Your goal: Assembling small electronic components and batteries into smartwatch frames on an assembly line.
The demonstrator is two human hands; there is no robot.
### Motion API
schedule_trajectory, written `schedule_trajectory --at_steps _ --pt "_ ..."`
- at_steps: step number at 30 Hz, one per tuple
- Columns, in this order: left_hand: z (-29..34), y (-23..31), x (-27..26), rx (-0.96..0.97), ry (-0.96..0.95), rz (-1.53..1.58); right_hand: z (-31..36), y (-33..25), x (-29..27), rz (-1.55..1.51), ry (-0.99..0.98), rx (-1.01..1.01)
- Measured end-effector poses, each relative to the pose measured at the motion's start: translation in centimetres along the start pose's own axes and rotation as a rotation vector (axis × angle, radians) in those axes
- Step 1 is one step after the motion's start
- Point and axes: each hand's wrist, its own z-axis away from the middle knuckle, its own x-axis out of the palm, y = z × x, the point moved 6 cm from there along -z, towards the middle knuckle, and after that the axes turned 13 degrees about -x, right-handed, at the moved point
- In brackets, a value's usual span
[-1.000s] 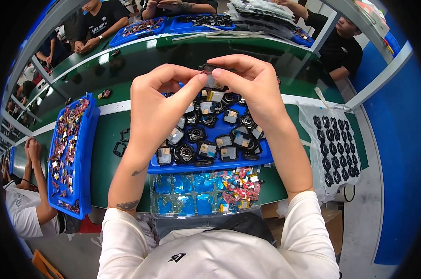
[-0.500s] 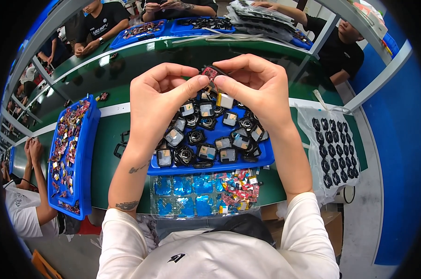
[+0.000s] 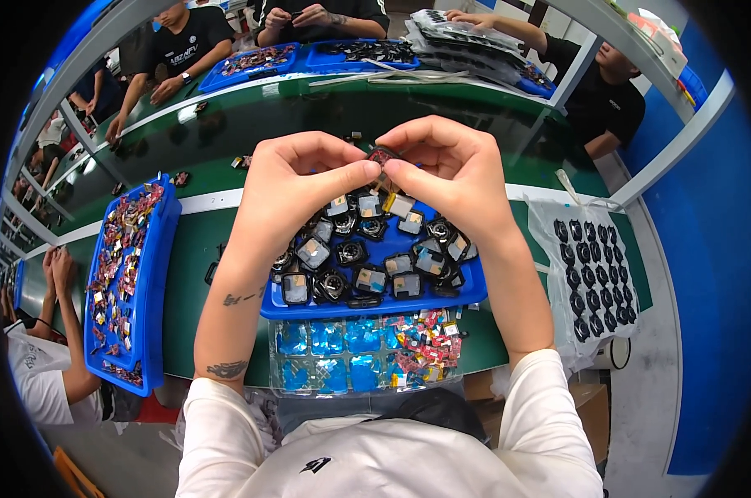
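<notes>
My left hand (image 3: pixel 309 178) and my right hand (image 3: pixel 452 170) pinch a small black watch case (image 3: pixel 383 156) between thumbs and fingertips. A red circuit board shows inside the case. Just below it is a silvery battery (image 3: pixel 398 205) with a yellow end, which seems to hang from the case; its connection is hard to make out. Beneath my hands sits a blue tray (image 3: pixel 375 310) holding many black watch cases, some with grey square panels and some with round backs. Part of the tray is hidden by my hands and forearms.
Nearer me lies a clear plastic blister tray (image 3: pixel 334 342) with blue film pieces and red boards. At left stands a blue bin (image 3: pixel 161 274) of boards. Black round parts (image 3: pixel 593 274) lie on a sheet at right. Co-workers sit across the green table (image 3: pixel 309 104) and at left.
Both my hands have come down toward me with the watch case, and the battery has moved down too. Across the table at far left, a co-worker's hands have moved apart.
</notes>
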Motion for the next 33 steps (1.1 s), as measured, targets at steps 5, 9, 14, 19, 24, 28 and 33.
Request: schedule_trajectory --at_steps 5,9,14,19,24,28,33 --pt "0.1 0.3 0.0 -0.013 -0.114 0.124 -0.1 -1.3 -0.5 0.001 -0.11 0.011" --pt "0.0 -0.5 1.1 -0.056 -0.17 0.049 0.3 -1.2 -1.0 0.188 -0.275 -0.018" --pt "0.5 0.1 1.2 -0.006 -0.143 -0.014 0.4 -0.9 -1.4 0.201 -0.291 0.024" --pt "0.7 1.4 -0.4 0.118 -0.001 -0.031 -0.7 3.3 -9.0 0.269 0.094 0.059" --pt "0.8 2.3 -0.8 0.166 0.019 0.016 3.5 9.4 -23.6 0.804 0.464 0.352" --pt "0.9 2.3 -0.9 0.198 0.043 0.0 8.2 12.4 -30.9 1.218 0.485 0.618" --pt "1.3 2.3 -0.7 0.202 0.057 -0.056 10.6 15.1 -34.5 1.24 0.392 0.88"
